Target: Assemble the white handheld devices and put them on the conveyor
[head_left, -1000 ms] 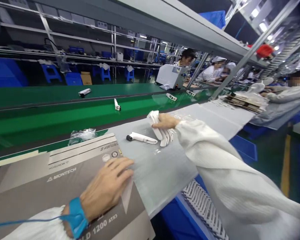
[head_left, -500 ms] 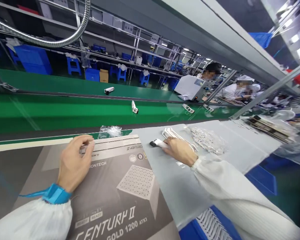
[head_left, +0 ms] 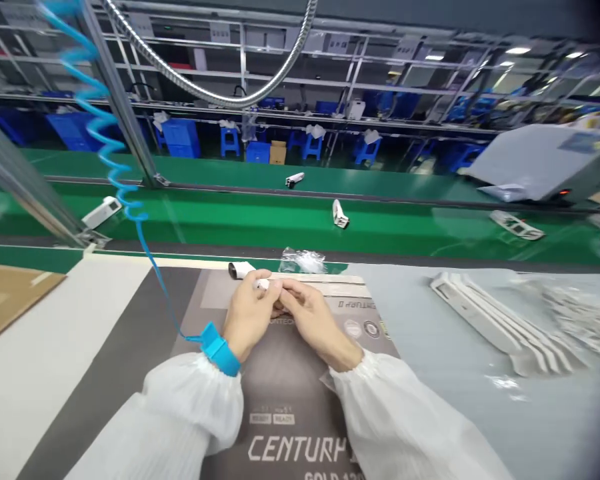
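Observation:
My left hand [head_left: 250, 313], with a blue wrist strap [head_left: 220, 349], is closed round a white plastic part with a black round end [head_left: 241, 269]. The black end sticks out past my fingers at the far left; a bit of white shows between thumb and forefinger. My right hand [head_left: 313, 317] meets the left at the fingertips, its fingers pinched together. Whatever lies in that pinch is hidden. Both hands are above a flat printed cardboard sheet [head_left: 290, 373] lettered CENTURY.
Several long white curved parts [head_left: 500, 320] lie on the grey mat, beside a bag of small white pieces [head_left: 580, 313]. Crumpled clear plastic [head_left: 303, 260] lies by the conveyor [head_left: 240, 223], which carries white parts [head_left: 339, 213]. A coiled blue cord [head_left: 103, 127] runs to the wrist strap.
My right hand has come from the grey mat to my left hand, bringing the white part with the black end, which is now in my left hand. The view has swung left.

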The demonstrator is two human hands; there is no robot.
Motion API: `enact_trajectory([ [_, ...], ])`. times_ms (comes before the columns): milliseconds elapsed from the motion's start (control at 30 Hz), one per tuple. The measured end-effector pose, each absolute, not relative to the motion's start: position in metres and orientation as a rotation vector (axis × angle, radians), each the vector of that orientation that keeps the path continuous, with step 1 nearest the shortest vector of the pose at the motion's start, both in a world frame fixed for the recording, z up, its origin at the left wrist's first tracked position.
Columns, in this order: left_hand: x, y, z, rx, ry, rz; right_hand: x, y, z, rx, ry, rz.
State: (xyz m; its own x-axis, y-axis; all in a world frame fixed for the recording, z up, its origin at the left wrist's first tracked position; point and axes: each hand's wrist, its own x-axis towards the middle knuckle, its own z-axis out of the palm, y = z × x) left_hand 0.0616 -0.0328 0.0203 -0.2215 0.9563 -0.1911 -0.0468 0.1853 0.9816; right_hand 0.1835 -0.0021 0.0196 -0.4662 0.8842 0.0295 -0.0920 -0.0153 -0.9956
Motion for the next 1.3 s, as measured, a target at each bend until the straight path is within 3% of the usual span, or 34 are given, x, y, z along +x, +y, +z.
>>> enact_trajectory([
  [133,0.06,-0.036,0.035,1.081,1.756,1.145,0.19,-0.006,0.018,-0.834,-1.247,1.869],
  [433,0.04,-0.035,0.049,1.25,2.16,0.894,0.187,-0.012,0.018,-0.731,-1.147,2.055],
  [700,-0.002,-0.019,0.036,1.102,2.717,0.86,0.199,-0.002,0.009,-1.052,-1.568,1.39],
  [833,-0.018,-0.017,0.036,1.12,2.526,1.102,0.208,0.004,0.015,-1.123,-1.665,1.076],
  [967,-0.008,-0.02,0.036,1.304,1.938,1.229,0.218,0.011,0.023,-1.124,-1.702,0.783],
  [1067,0.005,-0.024,0.036,1.43,1.637,1.134,0.224,0.017,0.024,-1.122,-1.745,0.652],
  [1300,0.011,-0.031,0.043,1.63,1.583,0.934,0.225,0.027,0.012,-1.061,-1.918,0.496],
])
